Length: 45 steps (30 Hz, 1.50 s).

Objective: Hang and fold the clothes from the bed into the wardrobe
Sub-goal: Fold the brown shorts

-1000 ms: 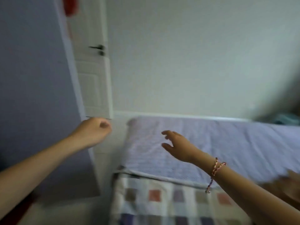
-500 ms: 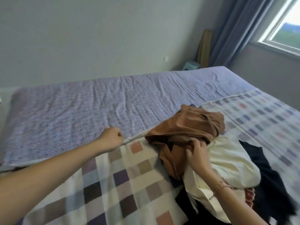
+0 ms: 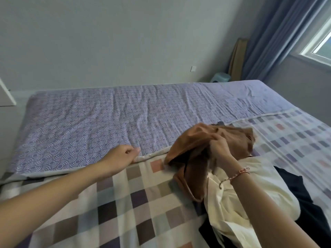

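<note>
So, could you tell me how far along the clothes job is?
Done: nothing visibly; the wardrobe is out of view. In hand: the right hand grips the brown garment. To do: that, the cream shirt and the dark clothes all lie on the bed; the left hand holds nothing.

The bed (image 3: 268, 97) runs across in front of me, its far side along the wall. A quilt (image 3: 107, 113) covers its far half and a blanket (image 3: 125, 203) the near half, their edges meeting mid-bed. My left grip (image 3: 123, 156) lies at that meeting edge. To its right, on the blanket, sits the pile: the top garment (image 3: 193, 140) in my right grip (image 3: 219, 147), a shirt (image 3: 241, 194) under and nearer than it, another garment (image 3: 313, 212) beneath on the right. Behind the bed's far right corner stands a stool (image 3: 220, 80), with a board (image 3: 238, 58) just behind it and a curtain (image 3: 268, 42) and window (image 3: 320, 45) further right.
</note>
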Motion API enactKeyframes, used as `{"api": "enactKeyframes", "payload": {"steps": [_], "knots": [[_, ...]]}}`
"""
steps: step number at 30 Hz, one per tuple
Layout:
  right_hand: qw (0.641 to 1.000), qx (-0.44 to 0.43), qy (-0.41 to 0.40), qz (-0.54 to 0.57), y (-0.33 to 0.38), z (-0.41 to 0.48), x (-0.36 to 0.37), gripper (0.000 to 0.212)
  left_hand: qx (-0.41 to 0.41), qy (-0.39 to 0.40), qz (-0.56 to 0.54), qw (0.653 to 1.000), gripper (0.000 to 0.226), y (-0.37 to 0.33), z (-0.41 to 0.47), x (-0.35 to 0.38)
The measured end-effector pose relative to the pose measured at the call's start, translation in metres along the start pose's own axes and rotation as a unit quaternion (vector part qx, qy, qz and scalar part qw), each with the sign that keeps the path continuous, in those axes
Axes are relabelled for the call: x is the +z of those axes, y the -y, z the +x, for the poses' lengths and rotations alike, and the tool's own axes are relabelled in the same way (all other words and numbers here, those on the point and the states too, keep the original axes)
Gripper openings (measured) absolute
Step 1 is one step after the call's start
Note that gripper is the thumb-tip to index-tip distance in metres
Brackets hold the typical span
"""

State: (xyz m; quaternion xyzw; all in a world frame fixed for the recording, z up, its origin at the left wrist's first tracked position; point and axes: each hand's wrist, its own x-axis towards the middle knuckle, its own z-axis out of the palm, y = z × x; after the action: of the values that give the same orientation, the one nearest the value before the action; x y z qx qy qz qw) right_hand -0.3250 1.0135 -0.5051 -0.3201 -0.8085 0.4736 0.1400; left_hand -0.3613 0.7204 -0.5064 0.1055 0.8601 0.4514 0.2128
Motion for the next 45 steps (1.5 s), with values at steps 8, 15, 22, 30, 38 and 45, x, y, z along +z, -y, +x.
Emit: {"api": "enactKeyframes", "payload": {"steps": [8, 15, 22, 30, 38, 45], "knots": [[0.849, -0.329, 0.406, -0.079, 0.023, -0.172, 0.121, 0.030, -0.180, 0.107, -0.353, 0.912, 0.041, 0.044, -0.035, -0.002], [0.694, -0.309, 0.634, -0.149, 0.003, -0.209, 0.135, 0.029, -0.192, 0.005, -0.160, 0.968, 0.023, 0.152, -0.119, -0.004], [0.892, -0.327, 0.265, -0.167, 0.028, -0.134, 0.158, 0.032, -0.098, 0.216, 0.207, 0.949, 0.015, 0.179, -0.156, -0.016], [0.792, -0.287, 0.349, -0.411, -0.027, -0.161, 0.214, 0.064, -0.207, -0.077, 0.055, 0.974, 0.071, 0.179, -0.088, -0.041], [0.839, -0.291, 0.312, -0.338, 0.025, -0.157, 0.199, 0.040, -0.129, -0.091, -0.100, 0.982, 0.057, 0.185, -0.099, -0.032], [0.863, -0.292, 0.409, -0.060, 0.101, -0.159, 0.189, 0.074, 0.078, -0.052, -0.122, 0.988, 0.066, 0.098, -0.142, -0.083]]}}
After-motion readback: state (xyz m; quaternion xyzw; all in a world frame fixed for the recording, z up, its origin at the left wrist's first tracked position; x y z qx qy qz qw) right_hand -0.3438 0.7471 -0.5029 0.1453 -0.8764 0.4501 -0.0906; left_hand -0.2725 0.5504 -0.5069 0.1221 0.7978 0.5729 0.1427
